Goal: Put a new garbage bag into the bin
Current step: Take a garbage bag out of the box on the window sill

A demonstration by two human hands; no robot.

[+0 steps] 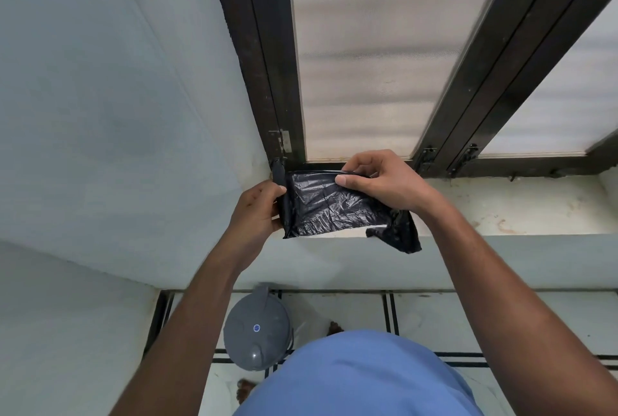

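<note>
A pale painted wall (100, 114) fills the left side. Before it, the left hand (259, 208) grips the folded edge of a crinkled black plastic garbage bag (327, 205), fingers curled round it. The bag is held up in front of a stained white window sill (501, 205) and a dark-framed frosted window (384, 64). The right hand (378, 181) pinches the bag's top edge — thumb on the front. Below on the tiled floor (434, 315), left of the person's blue shirt (361, 379), stands a round grey plastic bin with its lid on (255, 328) — well apart from the bag.
</note>
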